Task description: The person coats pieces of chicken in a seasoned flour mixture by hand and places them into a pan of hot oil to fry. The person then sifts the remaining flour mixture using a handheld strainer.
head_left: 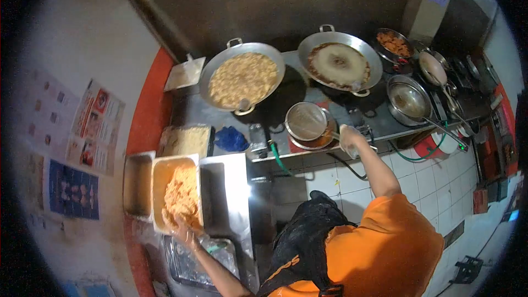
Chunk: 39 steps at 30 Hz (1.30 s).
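Note:
My left hand is at the near end of a deep metal pan, against an orange, batter-coated food mass. Its fingers look spread and partly smeared with batter; no separate piece shows in them. Over at the stove edge, my right hand is closed around the handle of a round mesh strainer. The strainer rests over a bowl of reddish-brown contents. Behind it stand a wide wok full of frying pieces and another wok with foamy oil.
An empty-looking metal pan adjoins the batter pan, with a clear-lidded tray nearer me. A blue cloth lies beside a pale crumb tray. Rightward are a metal bowl, a bowl of fried pieces and a green hose.

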### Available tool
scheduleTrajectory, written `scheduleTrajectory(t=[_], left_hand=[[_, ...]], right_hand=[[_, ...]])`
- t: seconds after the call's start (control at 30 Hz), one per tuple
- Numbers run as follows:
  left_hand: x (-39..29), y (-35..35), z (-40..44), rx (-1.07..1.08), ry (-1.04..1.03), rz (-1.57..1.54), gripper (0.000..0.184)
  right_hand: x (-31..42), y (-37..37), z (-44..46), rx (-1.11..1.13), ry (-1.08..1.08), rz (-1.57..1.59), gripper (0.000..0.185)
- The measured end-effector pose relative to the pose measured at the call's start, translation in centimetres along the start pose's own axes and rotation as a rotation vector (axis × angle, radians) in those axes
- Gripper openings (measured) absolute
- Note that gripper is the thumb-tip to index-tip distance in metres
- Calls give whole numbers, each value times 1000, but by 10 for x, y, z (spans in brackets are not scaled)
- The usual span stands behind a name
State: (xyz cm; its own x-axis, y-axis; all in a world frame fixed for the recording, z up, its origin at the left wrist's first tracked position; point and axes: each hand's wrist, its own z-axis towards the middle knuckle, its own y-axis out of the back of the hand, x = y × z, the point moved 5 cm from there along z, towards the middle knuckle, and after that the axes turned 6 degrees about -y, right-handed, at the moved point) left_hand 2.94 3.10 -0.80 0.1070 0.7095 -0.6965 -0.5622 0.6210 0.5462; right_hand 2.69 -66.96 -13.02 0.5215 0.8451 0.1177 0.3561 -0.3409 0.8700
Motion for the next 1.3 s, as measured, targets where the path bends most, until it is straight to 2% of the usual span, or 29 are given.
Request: scheduleTrajectory(t=[0.03, 0.07, 0.13, 0.2, 0.23, 0.27, 0.33, 0.37, 0.4, 0.47, 0.5, 0.53, 0.6, 0.63, 0.7, 0.73, 0.8, 0.87, 0.93, 0.97, 1.0, 1.07, 1.1, 1.17, 1.2, 1.27, 1.3], left_hand=[[1, -5, 0, 20, 3, 1, 49], [23, -11, -2, 7, -147, 130, 52], [4, -16, -8, 9, -41, 157, 59], [-33, -20, -15, -38, -36, 32, 53], [-7, -19, -11, -66, -230, 323, 53], [-3, -22, -7, -69, -228, 329, 53], [-12, -23, -12, -92, -388, 555, 52], [-12, -24, -11, -88, -321, 521, 47], [-2, -23, -7, -96, -308, 536, 47], [9, -32, -10, -86, -798, 954, 46], [9, -34, -12, -84, -913, 1069, 47], [-3, -36, -14, -97, -905, 1076, 47], [-17, -27, -5, -46, -139, 517, 49], [-32, -28, -7, -54, -87, 508, 51], [-1, -28, 0, -86, -164, 626, 51], [10, -27, -1, -105, -241, 744, 51], [4, -28, -3, -86, -233, 770, 50], [-15, -29, -1, -67, -226, 799, 49], [-37, -30, -5, -37, -81, 694, 47], [-27, -30, -3, -56, -174, 771, 47], [-33, -29, -7, -63, -163, 773, 47], [-67, -32, -12, -136, -18, 488, 43], [-71, -36, -15, -184, -17, 316, 33], [-78, -34, -14, -137, -32, 337, 28], [-81, -34, -11, -84, -48, 358, 25], [-58, -32, -5, -74, -10, 332, 24], [-63, -32, -3, -63, -86, 484, 25]], right_hand=[[-26, 1, -9, 0, -83, -4, 33], [-51, 2, -24, -1, -168, -11, 36], [-104, -69, 28, 213, -42, -218, 44], [-108, -77, 24, 417, 109, 119, 46], [-100, -66, 10, 377, 80, 186, 45], [-91, -54, -4, 335, 54, 254, 45], [-94, -80, 6, 527, 40, 618, 42], [-92, -96, 7, 622, -65, 1009, 37], [-95, -104, 12, 635, -54, 995, 37], [-92, -83, 13, 168, 192, 526, 29], [-94, -80, 7, 212, 210, 531, 25], [-91, -60, -4, 171, 207, 472, 28], [-96, -28, -29, 275, 143, 556, 33], [-101, -18, -33, 268, 152, 558, 33], [-108, 10, -49, 44, 380, 586, 25], [-102, 51, -71, -35, 481, 545, 29], [-111, 81, -68, -176, 632, 503, 31], [-126, 131, -70, -117, 407, 599, 30], [-142, 170, -50, -249, 318, 556, 27], [-151, 190, -42, -357, 270, 508, 26], [-160, 208, -33, -464, 224, 459, 25], [-178, 233, 0, -630, 22, 248, 23], [-185, 242, 17, -683, -17, 164, 22], [-199, 249, 48, -706, -18, -29, 24], [-207, 241, 67, -946, 48, -295, 25], [-256, 212, 160, -1006, -26, -555, 24], [-232, 227, 135, -1011, -15, -552, 24]])
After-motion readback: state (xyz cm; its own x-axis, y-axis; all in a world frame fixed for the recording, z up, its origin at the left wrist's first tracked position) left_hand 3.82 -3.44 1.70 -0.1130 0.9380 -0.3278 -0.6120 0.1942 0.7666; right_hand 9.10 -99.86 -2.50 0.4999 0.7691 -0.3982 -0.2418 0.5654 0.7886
